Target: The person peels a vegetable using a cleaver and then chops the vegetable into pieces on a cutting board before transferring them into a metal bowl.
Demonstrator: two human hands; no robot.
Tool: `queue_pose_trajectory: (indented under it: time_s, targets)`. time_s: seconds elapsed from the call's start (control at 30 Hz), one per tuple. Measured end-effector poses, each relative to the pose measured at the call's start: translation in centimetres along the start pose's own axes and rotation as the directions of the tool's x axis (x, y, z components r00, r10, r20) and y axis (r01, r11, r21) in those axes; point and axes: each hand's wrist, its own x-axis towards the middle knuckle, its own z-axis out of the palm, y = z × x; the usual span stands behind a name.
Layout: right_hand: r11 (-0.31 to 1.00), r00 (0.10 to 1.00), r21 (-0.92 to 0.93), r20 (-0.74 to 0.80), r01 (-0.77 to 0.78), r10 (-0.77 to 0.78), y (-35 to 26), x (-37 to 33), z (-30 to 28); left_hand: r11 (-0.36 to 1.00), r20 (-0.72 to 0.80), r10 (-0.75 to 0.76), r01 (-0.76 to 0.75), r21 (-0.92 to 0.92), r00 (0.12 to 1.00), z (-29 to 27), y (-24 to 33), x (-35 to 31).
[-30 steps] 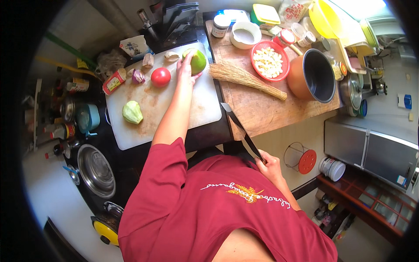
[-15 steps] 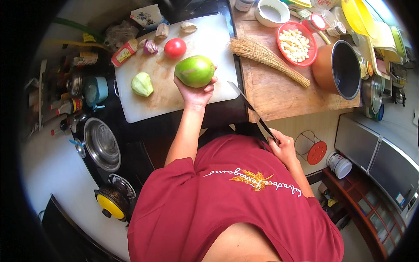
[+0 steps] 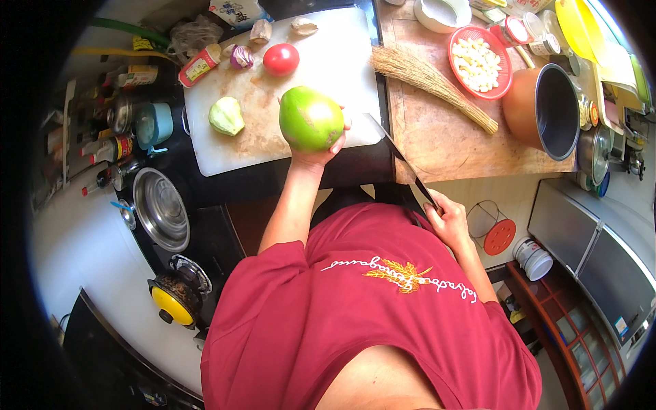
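Note:
My left hand (image 3: 316, 158) is closed from below around a large green mango (image 3: 311, 119), lifted above the near part of a white cutting board (image 3: 263, 140). At my right side, low by the counter's front edge, my right hand (image 3: 447, 216) grips the handle of a knife (image 3: 404, 160). Its blade points up and left toward the board's right corner, apart from the mango. On the board lie a red tomato (image 3: 281, 60), a pale green peeled vegetable (image 3: 226, 116), a small purple onion (image 3: 241, 57) and two garlic bulbs (image 3: 260, 31).
Right of the board, a straw brush (image 3: 437, 89) lies on a wooden surface (image 3: 465, 154). Beyond it are a red basket (image 3: 508, 76) of peeled garlic cloves, a brown pot (image 3: 526, 113) and a white bowl (image 3: 443, 15). A steel basin (image 3: 162, 208) stands at the left.
My left hand has turned the mango, so a different side faces up, and it sits slightly lower. The knife stays in my right hand, and the whole view has shifted a little.

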Motion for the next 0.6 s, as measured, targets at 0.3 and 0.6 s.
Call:
queue_pose_trajectory:
  time_s: [0.3,0.6]
  targets:
    - [0.999,0.999,0.028,-0.007,-0.032,0.032,0.1,0.4,0.4,0.896,-0.349,0.133,0.038,0.443,0.928,1.1,2.6,-0.3]
    - [0.991,0.997,0.113,-0.007,-0.077,0.078,-0.7,1.1,0.2,0.640,-0.209,0.140,0.072,0.765,0.968,-0.1,5.5,-2.6]
